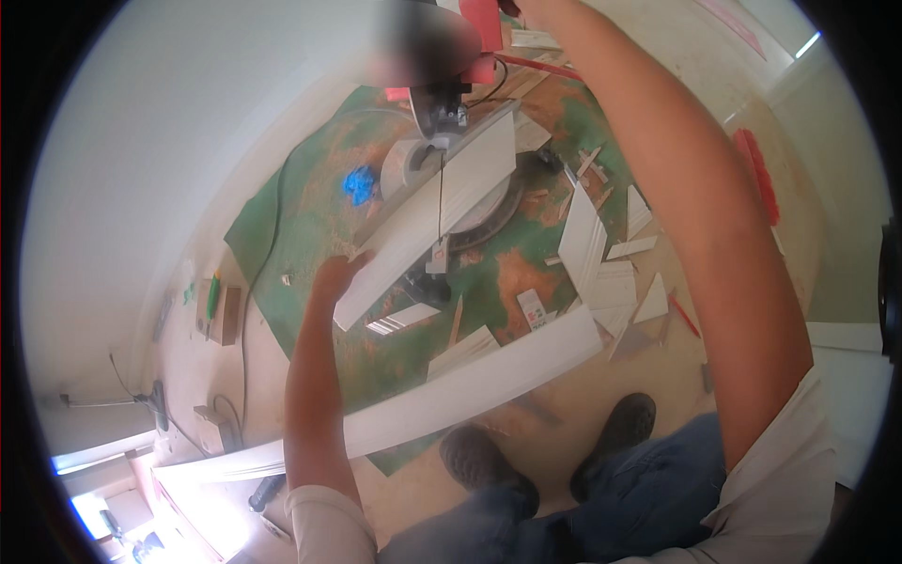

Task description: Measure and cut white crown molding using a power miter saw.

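Observation:
A mitre saw (484,23) with a red and black body stands on the floor ahead of me. Across its base lies a white grooved moulding (470,183), slanting from near left to far right against the metal fence. My left hand (338,276) is closed on the near left end of this moulding, thumb over its edge. At the top edge of the picture my right hand (528,9) is closed at the saw's dark handle, largely cut off from view. The saw head is raised above the moulding, and a blurred dark round shape covers part of it.
A long white moulding (470,381) lies before my shoes (615,442). White offcuts (583,240) and a red pencil (685,317) lie right of the saw. Sawdust covers a green sheet (319,310). A blue crumpled thing (358,185) and a cable (272,254) lie left.

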`<state>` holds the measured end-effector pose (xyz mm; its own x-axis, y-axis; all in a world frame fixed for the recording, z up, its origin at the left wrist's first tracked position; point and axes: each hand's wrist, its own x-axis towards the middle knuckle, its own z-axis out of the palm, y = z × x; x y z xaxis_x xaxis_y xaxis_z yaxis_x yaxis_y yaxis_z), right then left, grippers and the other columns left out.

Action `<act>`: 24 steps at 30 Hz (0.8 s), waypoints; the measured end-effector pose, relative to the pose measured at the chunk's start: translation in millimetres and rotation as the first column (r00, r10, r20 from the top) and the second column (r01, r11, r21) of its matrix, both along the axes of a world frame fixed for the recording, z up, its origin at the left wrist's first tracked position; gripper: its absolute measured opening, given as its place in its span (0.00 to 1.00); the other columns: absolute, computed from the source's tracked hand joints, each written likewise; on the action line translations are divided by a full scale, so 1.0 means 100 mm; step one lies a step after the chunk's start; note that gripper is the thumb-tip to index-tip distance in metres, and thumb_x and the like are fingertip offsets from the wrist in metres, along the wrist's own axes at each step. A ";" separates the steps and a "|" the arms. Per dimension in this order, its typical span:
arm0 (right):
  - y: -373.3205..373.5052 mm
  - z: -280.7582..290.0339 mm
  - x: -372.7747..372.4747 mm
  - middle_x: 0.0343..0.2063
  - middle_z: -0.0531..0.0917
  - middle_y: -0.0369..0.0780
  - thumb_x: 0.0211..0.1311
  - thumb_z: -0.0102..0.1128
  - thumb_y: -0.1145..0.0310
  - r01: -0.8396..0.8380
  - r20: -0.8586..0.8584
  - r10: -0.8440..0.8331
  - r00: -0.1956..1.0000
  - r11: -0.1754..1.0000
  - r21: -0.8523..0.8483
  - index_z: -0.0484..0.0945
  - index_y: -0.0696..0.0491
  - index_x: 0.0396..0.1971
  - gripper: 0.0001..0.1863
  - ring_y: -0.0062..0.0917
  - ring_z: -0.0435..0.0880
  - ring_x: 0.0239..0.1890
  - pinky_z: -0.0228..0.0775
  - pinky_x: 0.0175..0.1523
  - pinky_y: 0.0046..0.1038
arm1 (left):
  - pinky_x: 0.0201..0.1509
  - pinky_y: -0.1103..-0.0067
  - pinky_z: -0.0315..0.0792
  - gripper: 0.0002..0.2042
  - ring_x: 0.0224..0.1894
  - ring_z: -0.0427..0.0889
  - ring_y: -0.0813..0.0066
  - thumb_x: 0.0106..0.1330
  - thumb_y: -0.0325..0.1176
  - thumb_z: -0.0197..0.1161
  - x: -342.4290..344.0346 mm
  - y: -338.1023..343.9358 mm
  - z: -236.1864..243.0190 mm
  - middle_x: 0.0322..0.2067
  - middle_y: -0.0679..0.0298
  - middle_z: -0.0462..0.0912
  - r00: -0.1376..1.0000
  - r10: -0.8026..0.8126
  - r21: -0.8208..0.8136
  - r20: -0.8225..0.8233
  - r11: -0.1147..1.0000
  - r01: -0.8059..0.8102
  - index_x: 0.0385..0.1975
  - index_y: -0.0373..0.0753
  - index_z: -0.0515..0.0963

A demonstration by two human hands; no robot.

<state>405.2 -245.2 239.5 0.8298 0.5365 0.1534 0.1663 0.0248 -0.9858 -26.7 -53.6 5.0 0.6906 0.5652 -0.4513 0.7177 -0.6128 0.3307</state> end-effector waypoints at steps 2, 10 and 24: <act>-0.20 -0.32 0.10 0.23 0.81 0.45 0.68 0.48 0.44 0.070 0.011 -0.070 0.997 0.996 -0.050 0.80 0.56 0.29 0.28 0.33 0.76 0.23 0.69 0.29 0.40 | 0.42 0.63 0.72 0.37 0.33 0.83 0.53 0.60 0.67 0.58 -0.01 -0.03 0.10 0.31 0.46 0.83 1.000 0.019 -0.005 0.006 1.000 -0.019 0.32 0.26 0.81; -1.14 -2.23 -1.00 0.15 0.77 0.37 0.59 0.59 0.64 0.219 -0.385 -0.333 0.861 0.925 -0.310 0.74 0.53 0.14 0.16 0.21 0.73 0.14 0.54 0.17 0.25 | 0.38 0.70 0.72 0.26 0.33 0.81 0.67 0.64 0.53 0.64 -0.65 0.26 0.03 0.31 0.53 0.83 0.977 0.138 -0.106 0.165 0.987 -0.121 0.32 0.28 0.81; -1.19 -2.25 -1.03 0.15 0.71 0.33 0.53 0.73 0.60 -0.020 -0.650 -0.175 0.740 0.959 -0.281 0.71 0.50 0.18 0.17 0.16 0.61 0.11 0.50 0.15 0.22 | 0.40 0.78 0.73 0.24 0.38 0.77 0.74 0.66 0.32 0.63 -1.25 -0.05 -0.07 0.37 0.63 0.76 0.653 0.703 -0.793 0.283 0.554 -0.253 0.61 0.35 0.67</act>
